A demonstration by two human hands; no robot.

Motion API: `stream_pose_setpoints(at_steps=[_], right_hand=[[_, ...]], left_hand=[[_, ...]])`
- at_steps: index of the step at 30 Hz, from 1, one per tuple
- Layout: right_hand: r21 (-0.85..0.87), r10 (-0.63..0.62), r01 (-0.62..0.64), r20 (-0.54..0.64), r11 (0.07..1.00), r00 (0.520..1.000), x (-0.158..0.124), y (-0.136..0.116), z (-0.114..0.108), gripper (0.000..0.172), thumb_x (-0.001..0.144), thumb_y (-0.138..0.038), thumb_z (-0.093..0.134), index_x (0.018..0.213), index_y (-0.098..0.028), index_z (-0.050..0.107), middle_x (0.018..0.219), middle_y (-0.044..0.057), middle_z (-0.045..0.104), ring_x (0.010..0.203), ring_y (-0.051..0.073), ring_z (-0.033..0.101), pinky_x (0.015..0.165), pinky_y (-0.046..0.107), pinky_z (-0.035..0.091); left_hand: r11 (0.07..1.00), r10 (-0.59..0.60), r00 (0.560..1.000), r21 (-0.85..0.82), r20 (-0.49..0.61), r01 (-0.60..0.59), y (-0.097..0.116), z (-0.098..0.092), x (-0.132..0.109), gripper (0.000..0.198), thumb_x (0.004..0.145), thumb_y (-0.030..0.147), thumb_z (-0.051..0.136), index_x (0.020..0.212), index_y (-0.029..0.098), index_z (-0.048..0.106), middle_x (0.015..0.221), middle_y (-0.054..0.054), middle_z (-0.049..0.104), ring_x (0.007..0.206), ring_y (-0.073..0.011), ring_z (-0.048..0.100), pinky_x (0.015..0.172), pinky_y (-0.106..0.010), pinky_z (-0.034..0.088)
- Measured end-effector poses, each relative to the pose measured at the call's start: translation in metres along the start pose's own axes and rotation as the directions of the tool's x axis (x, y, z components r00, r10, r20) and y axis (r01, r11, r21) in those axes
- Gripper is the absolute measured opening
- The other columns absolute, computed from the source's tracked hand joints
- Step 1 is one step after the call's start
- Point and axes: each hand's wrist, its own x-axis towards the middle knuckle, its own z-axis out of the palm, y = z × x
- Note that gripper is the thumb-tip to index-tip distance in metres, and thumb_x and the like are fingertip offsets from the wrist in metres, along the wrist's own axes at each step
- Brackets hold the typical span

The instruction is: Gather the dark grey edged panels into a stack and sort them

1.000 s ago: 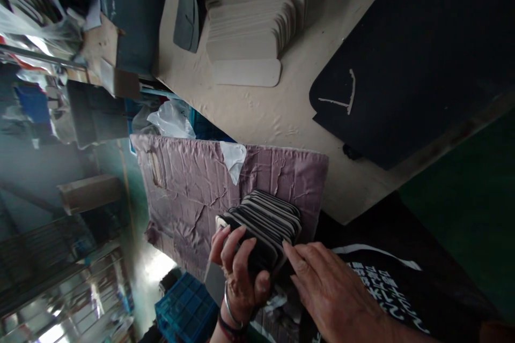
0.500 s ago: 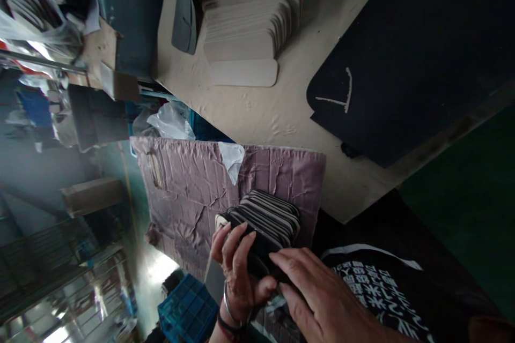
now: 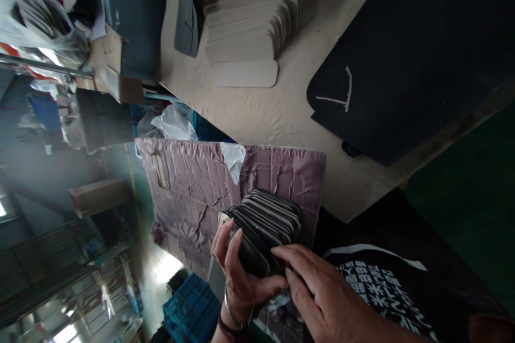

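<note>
**Both hands close in on the dark stack**

The left hand (image 3: pixel 240 273), a bangle at its wrist, clasps the stack (image 3: pixel 263 225) of dark, pale-edged pieces from the front. Its fingers (image 3: pixel 234 249) curl over the foremost piece and its thumb sits under the near end. The stack is fanned and rests on the crumpled mauve cloth (image 3: pixel 189 193), just off the table (image 3: pixel 281 112) edge and close to the person's black printed shirt (image 3: pixel 382 300).

The right hand (image 3: pixel 325 300) lies on the near end of the stack with its fingers close together, the forefinger across the lower pieces. Its thumb is hidden, so I cannot tell whether it grips or only presses.

A second ago the right forefinger only touched the stack's side; since then the hand has slid in over the near end. The left fingers, spread across the front piece half a second ago, now stand closer together and show more of it. The stack itself has not shifted on the cloth.

On the table the pale stack (image 3: pixel 249 16) and the dark sheet (image 3: pixel 402 53) lie as before.
</note>
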Motion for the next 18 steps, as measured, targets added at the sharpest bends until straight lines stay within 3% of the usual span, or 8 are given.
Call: stream_pose_setpoints(at_steps=[6, 12, 18], right_hand=[[0.031, 0.088, -0.088, -0.007, 0.996, 0.996, 0.003, 0.000, -0.001, 0.031, 0.090, -0.016, 0.036, 0.115, -0.016, 0.054, 0.106, 0.008, 0.064, 0.098, 0.015, 0.061, 0.085, 0.025, 0.051], [-0.021, 0.064, -0.065, -0.018, 0.998, 0.998, 0.002, -0.006, -0.001, 0.030, 0.090, -0.016, 0.036, 0.113, -0.016, 0.055, 0.103, 0.008, 0.064, 0.096, 0.015, 0.062, 0.083, 0.025, 0.052], [-0.066, 0.017, -0.018, -0.027, 0.998, 0.999, 0.001, -0.007, 0.003, 0.030, 0.089, -0.014, 0.036, 0.111, -0.015, 0.055, 0.101, 0.009, 0.064, 0.095, 0.017, 0.061, 0.083, 0.030, 0.053]], left_hand=[[0.979, -0.156, 0.987, 0.132, 0.019, 0.153, 0.020, -0.005, -0.021, 0.098, 0.059, 0.051, 0.076, 0.134, 0.012, 0.027, 0.131, -0.025, 0.035, 0.122, -0.0383, 0.036, 0.095, -0.060, 0.033], [0.958, -0.256, 0.966, 0.128, -0.030, 0.257, 0.029, 0.005, -0.036, 0.085, 0.066, 0.036, 0.074, 0.134, 0.017, 0.026, 0.131, -0.021, 0.036, 0.122, -0.0336, 0.037, 0.096, -0.056, 0.037], [0.964, -0.256, 0.963, 0.056, -0.085, 0.261, 0.024, 0.009, -0.037, 0.074, 0.069, 0.026, 0.068, 0.133, 0.018, 0.030, 0.130, -0.018, 0.039, 0.121, -0.0304, 0.039, 0.099, -0.053, 0.035]])
